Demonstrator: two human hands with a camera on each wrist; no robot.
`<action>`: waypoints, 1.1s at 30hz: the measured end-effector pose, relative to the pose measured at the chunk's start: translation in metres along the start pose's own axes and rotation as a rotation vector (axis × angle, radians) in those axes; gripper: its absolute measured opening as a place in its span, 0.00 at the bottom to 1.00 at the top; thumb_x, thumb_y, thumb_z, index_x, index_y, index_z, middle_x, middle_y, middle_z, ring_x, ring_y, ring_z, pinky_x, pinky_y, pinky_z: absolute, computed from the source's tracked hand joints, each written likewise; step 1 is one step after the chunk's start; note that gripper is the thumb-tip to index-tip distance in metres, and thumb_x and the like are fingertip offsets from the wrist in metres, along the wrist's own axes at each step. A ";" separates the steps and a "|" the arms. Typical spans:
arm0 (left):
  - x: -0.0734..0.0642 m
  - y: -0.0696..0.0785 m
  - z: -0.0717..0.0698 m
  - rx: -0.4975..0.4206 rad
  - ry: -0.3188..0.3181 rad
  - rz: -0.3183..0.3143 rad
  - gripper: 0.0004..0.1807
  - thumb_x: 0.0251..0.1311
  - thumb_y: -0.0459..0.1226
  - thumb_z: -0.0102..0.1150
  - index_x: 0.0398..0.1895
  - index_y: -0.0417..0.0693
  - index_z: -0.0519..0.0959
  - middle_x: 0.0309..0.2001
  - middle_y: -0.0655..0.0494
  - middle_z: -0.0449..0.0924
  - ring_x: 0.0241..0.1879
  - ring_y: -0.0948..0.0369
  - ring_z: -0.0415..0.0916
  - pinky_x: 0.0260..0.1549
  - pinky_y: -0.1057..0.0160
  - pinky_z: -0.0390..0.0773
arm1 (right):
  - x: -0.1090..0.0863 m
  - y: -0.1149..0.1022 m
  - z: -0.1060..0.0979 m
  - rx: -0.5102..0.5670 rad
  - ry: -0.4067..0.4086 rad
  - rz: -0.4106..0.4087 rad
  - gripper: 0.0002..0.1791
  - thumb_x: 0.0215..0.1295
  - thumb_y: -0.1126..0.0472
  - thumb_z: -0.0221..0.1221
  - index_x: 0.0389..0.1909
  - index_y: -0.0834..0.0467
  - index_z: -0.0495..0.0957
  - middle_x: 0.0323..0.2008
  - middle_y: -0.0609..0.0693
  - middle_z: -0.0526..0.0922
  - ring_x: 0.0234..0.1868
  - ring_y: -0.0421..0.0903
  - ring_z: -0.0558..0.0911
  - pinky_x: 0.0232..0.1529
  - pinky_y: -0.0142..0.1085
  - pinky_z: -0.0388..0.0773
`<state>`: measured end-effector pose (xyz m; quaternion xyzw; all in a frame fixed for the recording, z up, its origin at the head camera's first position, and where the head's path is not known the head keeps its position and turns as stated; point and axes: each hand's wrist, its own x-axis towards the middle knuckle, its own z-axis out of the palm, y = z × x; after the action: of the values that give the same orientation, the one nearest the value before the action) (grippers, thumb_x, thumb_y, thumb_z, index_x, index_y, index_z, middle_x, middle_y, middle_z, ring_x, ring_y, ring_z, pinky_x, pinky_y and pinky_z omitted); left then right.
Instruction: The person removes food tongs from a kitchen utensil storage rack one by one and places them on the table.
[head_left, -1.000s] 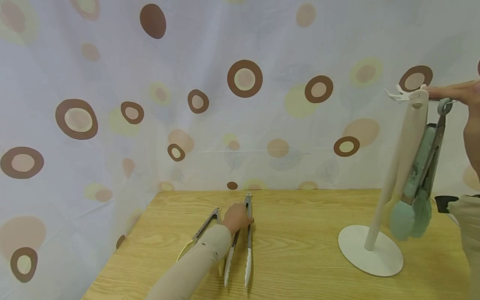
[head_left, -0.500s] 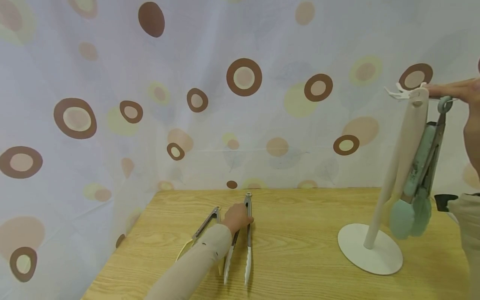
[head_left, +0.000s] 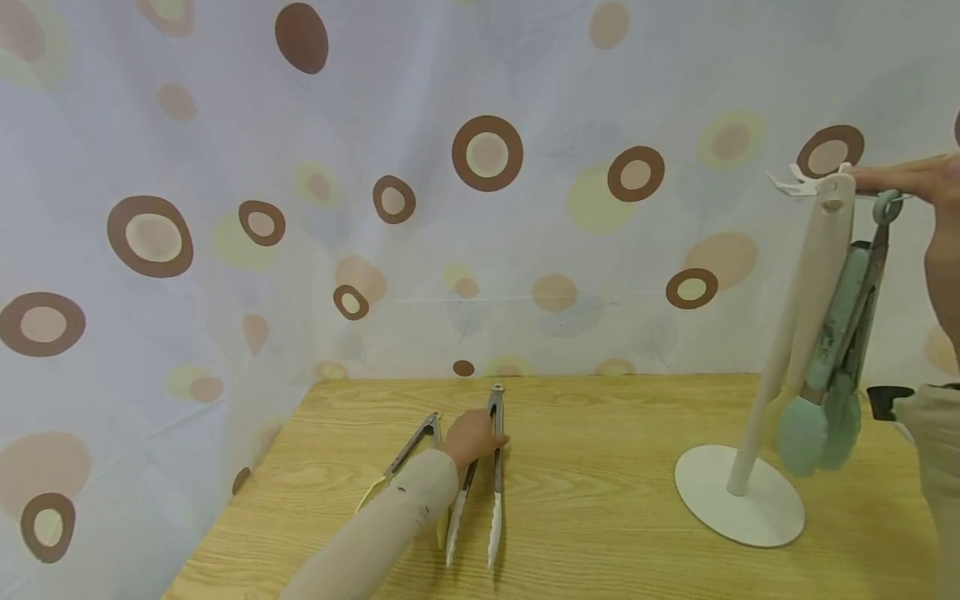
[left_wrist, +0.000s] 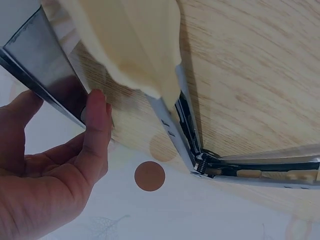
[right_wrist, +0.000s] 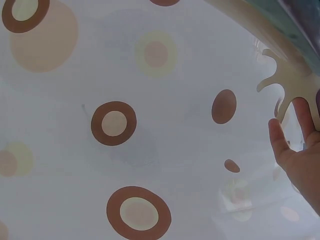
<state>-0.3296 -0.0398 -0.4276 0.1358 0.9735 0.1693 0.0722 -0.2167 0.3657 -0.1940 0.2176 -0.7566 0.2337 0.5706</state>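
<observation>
My left hand (head_left: 471, 435) holds the metal upper part of a pair of white-tipped tongs (head_left: 496, 529), which lie spread on the table. In the left wrist view, thumb and fingers of that hand (left_wrist: 65, 160) pinch the steel arm (left_wrist: 47, 62). Just left of it, yellow-tipped tongs (head_left: 411, 442) lie spread, partly hidden by the sleeve. My right hand (head_left: 911, 177), cut off by the frame edge, reaches with straight fingers to the hook rack (head_left: 797, 185) topping a white stand (head_left: 750, 471). Seen from the right wrist, the fingers (right_wrist: 276, 135) touch the hooks (right_wrist: 287, 82).
Green-tipped tongs (head_left: 804, 433) and a beige utensil (head_left: 823, 250) hang from the rack. The round base (head_left: 765, 521) stands on the wooden table (head_left: 592, 467). A small black object (head_left: 888, 402) shows by the right sleeve. Behind hangs a patterned curtain (head_left: 540, 242).
The whole scene sits very slightly higher in the head view. Both hands keep their places at the white-tipped tongs and the hook rack.
</observation>
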 end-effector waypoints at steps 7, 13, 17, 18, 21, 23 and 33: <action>0.001 -0.001 -0.004 0.019 -0.047 -0.028 0.24 0.63 0.46 0.61 0.12 0.46 0.70 0.08 0.60 0.58 0.10 0.64 0.56 0.13 0.66 0.60 | -0.001 0.002 0.001 -0.010 0.008 0.024 0.25 0.79 0.57 0.38 0.47 0.70 0.80 0.47 0.12 0.70 0.56 0.19 0.68 0.69 0.37 0.56; 0.004 0.002 -0.007 0.062 -0.066 -0.034 0.21 0.63 0.48 0.60 0.20 0.43 0.77 0.14 0.57 0.65 0.13 0.62 0.61 0.16 0.65 0.64 | -0.001 0.001 0.001 -0.022 -0.001 0.031 0.25 0.79 0.56 0.39 0.47 0.71 0.79 0.47 0.11 0.68 0.56 0.18 0.66 0.69 0.38 0.56; 0.004 0.011 -0.015 0.074 0.007 0.021 0.20 0.64 0.46 0.60 0.21 0.40 0.78 0.17 0.53 0.73 0.17 0.59 0.70 0.24 0.60 0.77 | 0.000 0.000 0.000 -0.058 -0.027 0.040 0.25 0.79 0.56 0.38 0.49 0.69 0.80 0.48 0.10 0.66 0.58 0.19 0.66 0.69 0.39 0.56; 0.004 0.015 -0.017 0.060 0.028 0.033 0.19 0.65 0.45 0.60 0.26 0.37 0.80 0.20 0.51 0.75 0.18 0.58 0.73 0.27 0.58 0.79 | 0.001 -0.001 -0.001 -0.079 -0.045 0.053 0.25 0.78 0.56 0.37 0.50 0.68 0.79 0.50 0.14 0.69 0.59 0.19 0.65 0.69 0.39 0.56; 0.004 0.026 -0.022 0.035 0.077 0.083 0.18 0.65 0.43 0.59 0.41 0.32 0.80 0.35 0.44 0.81 0.31 0.52 0.80 0.35 0.55 0.81 | 0.000 -0.001 -0.001 -0.088 -0.056 0.081 0.25 0.79 0.56 0.37 0.51 0.66 0.79 0.50 0.14 0.69 0.61 0.22 0.66 0.69 0.39 0.55; 0.006 0.034 -0.022 0.008 0.100 0.119 0.20 0.66 0.42 0.58 0.50 0.31 0.77 0.44 0.42 0.80 0.38 0.50 0.81 0.35 0.57 0.81 | -0.001 -0.001 -0.001 -0.081 -0.048 0.080 0.24 0.79 0.57 0.37 0.51 0.66 0.79 0.50 0.14 0.69 0.61 0.23 0.66 0.69 0.39 0.54; 0.012 0.091 -0.011 -0.251 0.118 0.378 0.15 0.70 0.40 0.53 0.53 0.41 0.76 0.46 0.48 0.76 0.45 0.56 0.73 0.43 0.65 0.75 | 0.001 -0.001 0.000 -0.037 -0.055 0.107 0.24 0.79 0.59 0.36 0.51 0.68 0.79 0.47 0.09 0.66 0.60 0.22 0.66 0.70 0.39 0.53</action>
<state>-0.3216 0.0429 -0.3863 0.2955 0.9046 0.3073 -0.0012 -0.2167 0.3649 -0.1934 0.1727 -0.7868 0.2436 0.5401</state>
